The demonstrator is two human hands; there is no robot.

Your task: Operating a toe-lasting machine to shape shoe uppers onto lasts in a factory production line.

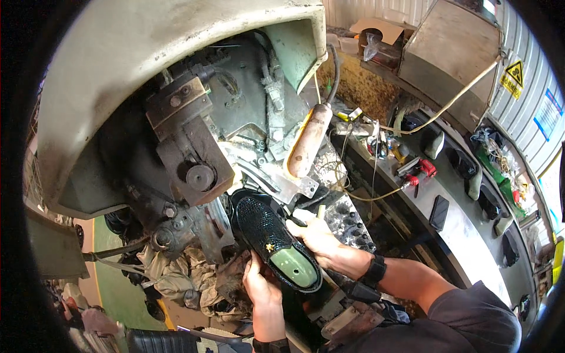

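Observation:
A black, shiny, scale-textured shoe with a small gold ornament on its upper points toe-first at the machine. A pale green last with a dark hole fills its opening. My left hand grips the shoe's left side near the heel, its fingers partly hidden beneath. On the opposite side my right hand closes round the edge, thumb toward the upper. The toe sits close beside the machine's metal head; whether they touch I cannot tell.
A curved cream hood arches over the machine. Right of the shoe hangs a lit work lamp. Along the right, a metal bench carries a red tool and a phone; shoes on lasts line a rack beyond. Crumpled beige cloth lies below left.

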